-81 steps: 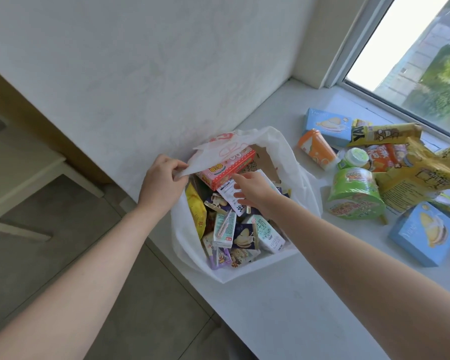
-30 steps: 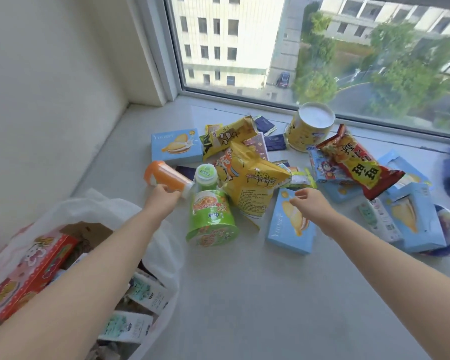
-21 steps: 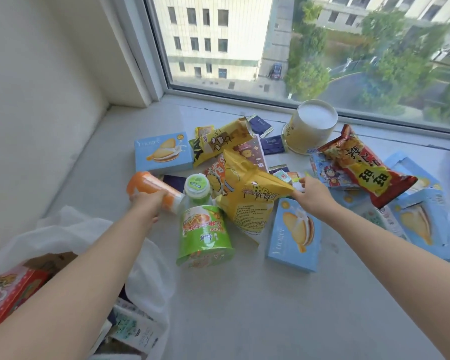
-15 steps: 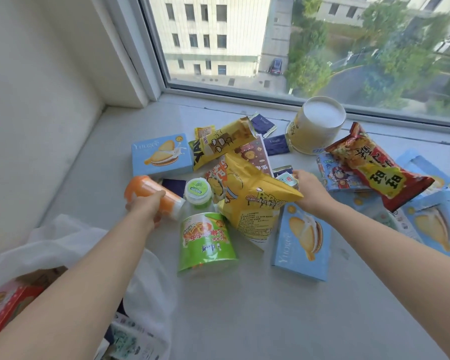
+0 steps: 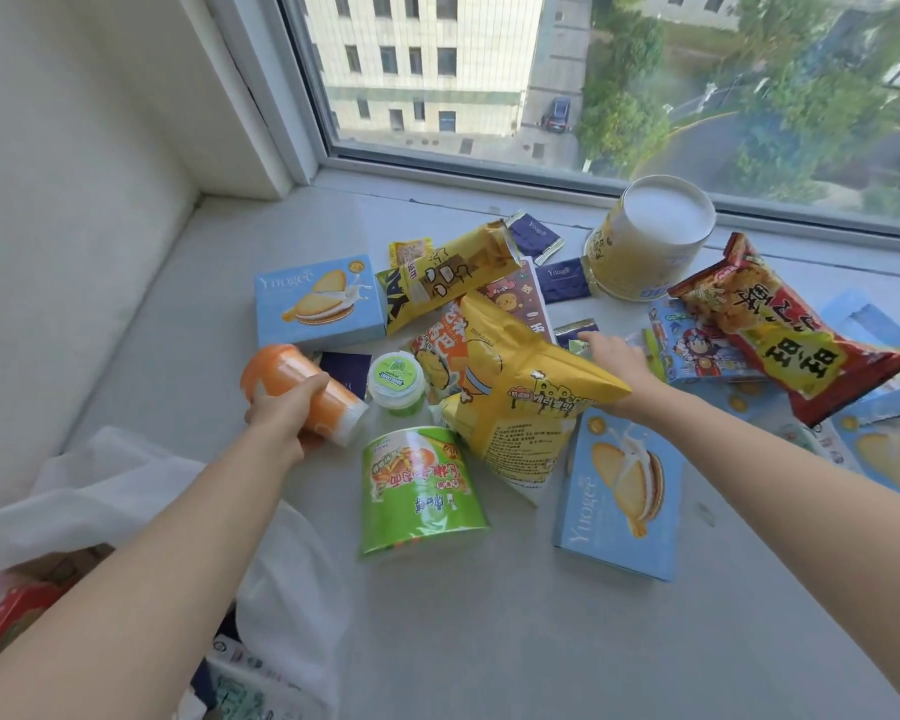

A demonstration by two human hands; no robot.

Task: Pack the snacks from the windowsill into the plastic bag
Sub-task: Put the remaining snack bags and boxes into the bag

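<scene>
Our left grip (image 5: pixel 287 413) is wrapped round the orange cup (image 5: pixel 287 368), which lies on its side on the windowsill (image 5: pixel 489 641), right beside a little green-lidded tub (image 5: pixel 397 379). Our right grip (image 5: pixel 614 363) is out behind the yellow popcorn bag (image 5: pixel 520 407), fingers stretched flat over some small packets (image 5: pixel 575 330) in the middle of the pile. The white plastic bag (image 5: pixel 126 491) sits at the near left corner with a red box (image 5: pixel 1 615) inside. On the sill too: 1 green snack cup (image 5: pixel 417 491), a blue Yuogee box (image 5: pixel 619 496) under our right arm, and a red crisp bag (image 5: pixel 785 330) further right.
</scene>
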